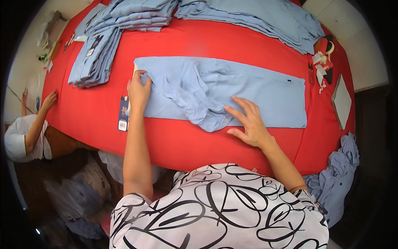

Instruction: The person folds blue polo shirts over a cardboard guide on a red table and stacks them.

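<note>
A light blue shirt (269, 95) lies lengthwise in front of me, partly folded, with a crumpled part bunched across its middle. My left hand (139, 91) is at its left end, fingers curled and closed on the cloth edge near a whitish strip. Beside that wrist a dark blue hang tag (123, 114) with a white label sticks out, partly covered by my forearm. My right hand (248, 124) rests over the shirt's near edge, right of the bunched cloth, its fingers spread and holding nothing. A small dark patch sits near the shirt's right end.
Stacks of folded light blue garments (137, 16) (93, 58) (248, 18) line the red-covered table's (186, 43) far side. Small tools and scraps (321, 62) and a pale flat board (341, 101) lie right. Crumpled blue clothes (336, 178) hang lower right. Another person (29, 137) is at left.
</note>
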`<state>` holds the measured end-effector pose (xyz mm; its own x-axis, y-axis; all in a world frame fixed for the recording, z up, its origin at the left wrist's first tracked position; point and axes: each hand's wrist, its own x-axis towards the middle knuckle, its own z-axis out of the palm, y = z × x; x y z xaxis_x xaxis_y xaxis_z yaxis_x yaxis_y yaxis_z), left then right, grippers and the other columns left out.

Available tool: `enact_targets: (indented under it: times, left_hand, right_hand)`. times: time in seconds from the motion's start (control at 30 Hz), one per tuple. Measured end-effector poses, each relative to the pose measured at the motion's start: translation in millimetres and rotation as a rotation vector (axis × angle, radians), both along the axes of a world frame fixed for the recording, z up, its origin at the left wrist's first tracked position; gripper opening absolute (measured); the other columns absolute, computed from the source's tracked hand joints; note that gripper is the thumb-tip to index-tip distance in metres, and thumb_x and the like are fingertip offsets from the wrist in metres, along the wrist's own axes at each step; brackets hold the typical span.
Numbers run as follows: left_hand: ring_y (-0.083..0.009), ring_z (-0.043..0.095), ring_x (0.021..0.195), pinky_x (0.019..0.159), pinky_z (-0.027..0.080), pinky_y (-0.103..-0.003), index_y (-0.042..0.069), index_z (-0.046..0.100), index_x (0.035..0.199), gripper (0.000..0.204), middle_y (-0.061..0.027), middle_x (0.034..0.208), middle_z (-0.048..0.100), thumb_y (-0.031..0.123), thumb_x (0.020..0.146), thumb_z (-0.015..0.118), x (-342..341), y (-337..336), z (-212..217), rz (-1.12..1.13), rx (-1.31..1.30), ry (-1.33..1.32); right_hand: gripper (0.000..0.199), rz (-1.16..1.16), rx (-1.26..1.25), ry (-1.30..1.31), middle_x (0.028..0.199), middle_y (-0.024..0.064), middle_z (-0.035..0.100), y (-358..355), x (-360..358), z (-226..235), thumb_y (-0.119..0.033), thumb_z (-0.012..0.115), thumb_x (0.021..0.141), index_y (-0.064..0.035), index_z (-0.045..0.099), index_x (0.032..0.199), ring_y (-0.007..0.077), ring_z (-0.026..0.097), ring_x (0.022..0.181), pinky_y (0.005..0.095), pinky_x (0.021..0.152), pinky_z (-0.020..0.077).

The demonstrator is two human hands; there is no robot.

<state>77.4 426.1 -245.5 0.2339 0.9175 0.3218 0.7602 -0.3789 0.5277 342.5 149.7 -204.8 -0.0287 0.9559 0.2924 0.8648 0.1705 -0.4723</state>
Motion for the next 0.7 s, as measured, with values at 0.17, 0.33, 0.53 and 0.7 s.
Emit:
enact_targets:
  times: [0.17,0.33,0.53,0.7]
  left_hand:
    - [-0.0304,0.062,0.079,0.093,0.041,-0.048,0.006,0.064,0.097,0.019,-0.0139,0.087,0.068,0.024,0.091,0.061,0,19,-7,0.006,-0.010,-0.107]
    - [-0.0320,0.061,0.080,0.096,0.039,-0.047,0.004,0.065,0.095,0.024,-0.0135,0.081,0.068,0.027,0.093,0.060,4,29,-17,0.155,-0.101,-0.196]
    - [-0.0307,0.060,0.093,0.099,0.040,-0.045,0.002,0.065,0.101,0.021,-0.0122,0.089,0.068,0.020,0.093,0.057,3,20,-11,0.088,-0.118,-0.205]
    - [-0.0297,0.059,0.101,0.103,0.039,-0.040,0.004,0.065,0.105,0.018,-0.0126,0.107,0.065,0.014,0.090,0.060,39,-25,46,-0.151,0.243,-0.303]
  right_hand:
    - [0.029,-0.109,-0.007,0.064,0.106,0.0059,0.060,15,-8,-19,-0.013,0.068,0.084,-0.0095,0.064,0.113,0.0257,0.052,0.103,0.0414,0.093,0.0376]
    - [0.019,-0.307,0.017,0.650,0.090,0.0050,0.055,34,-15,12,-0.004,0.060,0.090,-0.0051,0.063,0.109,0.0177,0.053,0.079,0.0294,0.075,0.0438]
    - [0.022,-0.520,-0.011,0.794,0.100,0.0072,0.058,50,0,-12,-0.003,0.061,0.089,-0.0047,0.063,0.111,0.0204,0.055,0.085,0.0303,0.080,0.0467]
    - [0.031,-0.418,0.295,0.056,0.125,0.0134,0.056,45,-9,9,-0.011,0.066,0.085,-0.0069,0.062,0.116,0.0318,0.053,0.111,0.0440,0.096,0.0426]
